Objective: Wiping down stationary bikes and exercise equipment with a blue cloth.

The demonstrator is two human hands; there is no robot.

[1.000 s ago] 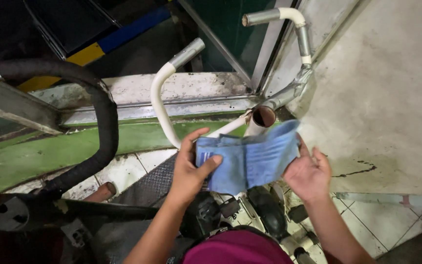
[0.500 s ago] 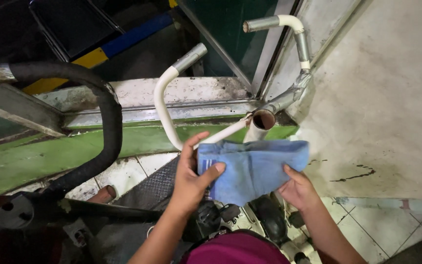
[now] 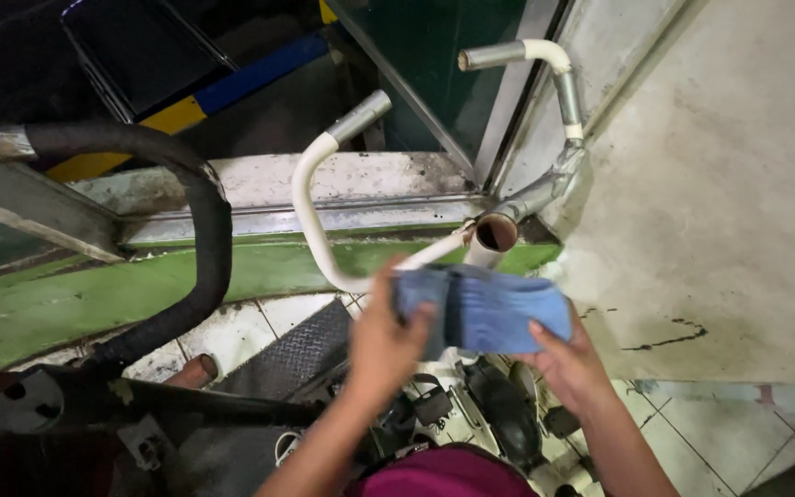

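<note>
Blue cloth (image 3: 485, 311) folded double, pinched at its left end by left hand (image 3: 388, 342) (thumb over, fingers closed) and at its right end by right hand (image 3: 568, 364), held taut in the air just below the open, rusty end of the white handlebar tube (image 3: 494, 235), probably to present a flat face.

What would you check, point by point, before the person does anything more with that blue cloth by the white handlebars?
1. Both hands on the blue cloth: ok. The left hand pinches its left end, the right hand holds its right edge from below.
2. Cloth folded: ok, it sits bunched with a dark crease down the middle.
3. Cloth apart from the open rusty tube end: cannot tell, its top edge lies just below the opening.
4. White handlebar unobstructed: ok, the curved bar stands bare above the left hand.
5. Black padded bar out of the way: ok, it curves well to the left.
</note>
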